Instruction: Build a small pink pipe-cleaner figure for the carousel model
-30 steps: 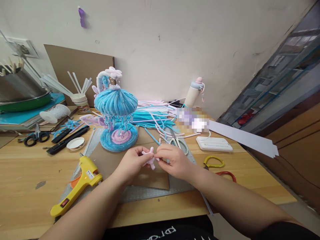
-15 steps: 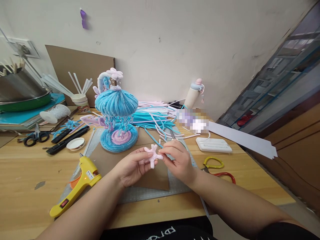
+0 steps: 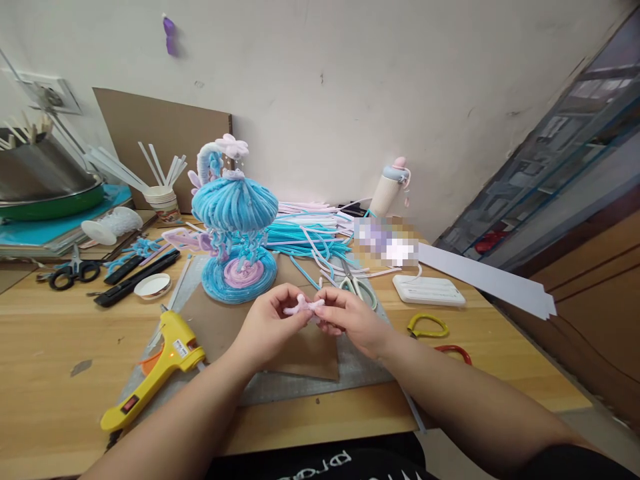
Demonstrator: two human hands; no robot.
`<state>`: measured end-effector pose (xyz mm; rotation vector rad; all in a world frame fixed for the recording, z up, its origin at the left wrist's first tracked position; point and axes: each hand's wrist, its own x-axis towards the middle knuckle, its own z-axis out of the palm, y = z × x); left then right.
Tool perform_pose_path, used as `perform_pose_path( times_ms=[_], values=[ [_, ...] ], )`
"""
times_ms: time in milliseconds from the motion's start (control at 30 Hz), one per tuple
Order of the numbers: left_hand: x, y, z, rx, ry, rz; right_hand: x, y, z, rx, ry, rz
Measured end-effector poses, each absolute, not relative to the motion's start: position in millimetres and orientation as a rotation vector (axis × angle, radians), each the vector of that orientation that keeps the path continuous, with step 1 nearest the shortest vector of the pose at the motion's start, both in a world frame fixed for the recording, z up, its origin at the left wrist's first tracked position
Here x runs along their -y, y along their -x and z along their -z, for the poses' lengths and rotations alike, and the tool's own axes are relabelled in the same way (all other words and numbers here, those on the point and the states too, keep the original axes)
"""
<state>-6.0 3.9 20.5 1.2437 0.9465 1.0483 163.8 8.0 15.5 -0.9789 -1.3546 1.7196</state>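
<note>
Both hands are up over the middle of the tabletop (image 3: 60,347) and pinched onto one small pink fuzzy piece (image 3: 303,306). The left hand (image 3: 273,327) grips its left end with fingers curled, the right hand (image 3: 350,319) nips the right end, fingertips almost meeting. The piece sits between them, lifted just clear of the brown card sheet (image 3: 220,323) below.

Just beyond the hands stands the blue fuzzy mushroom-shaped model (image 3: 235,230), upright on its round base. A loose heap of blue and white fuzzy stems (image 3: 305,237) lies behind the right hand, and a pair of scissors (image 3: 356,285) rests just past its knuckles. Down to the left of the left hand lies the yellow glue gun (image 3: 155,370), nozzle angled toward the card.

Risks, as I judge them: the piece is tiny and held only by fingertips, so a hard twist could flatten its arms or flick it down among the stems. A wide elbow swing on the left could catch the glue gun, and if it is hot, that nozzle is close to the forearm. Reaching forward carelessly could tip the model.
</note>
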Motion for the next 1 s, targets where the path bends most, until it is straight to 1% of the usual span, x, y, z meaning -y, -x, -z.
perform_pose_path(
  times_ms=[233, 467, 767, 1000],
  values=[
    [-5, 8, -19, -0.764, -1.101, -0.963, -12, -169, -19, 1.479, 0.972, -1.699],
    [-5, 9, -17, -0.675, -0.826, -0.812, -15, -174, -14, 1.478, 0.911, -1.857],
    [-8, 7, -13, -0.656, -0.674, -0.881, -9, -158, -10, 1.371, 0.943, -1.519],
    [-9, 6, -12, -0.679, -0.638, -0.990, -3, -153, -1, 1.315, 0.801, -1.405]
  ],
)
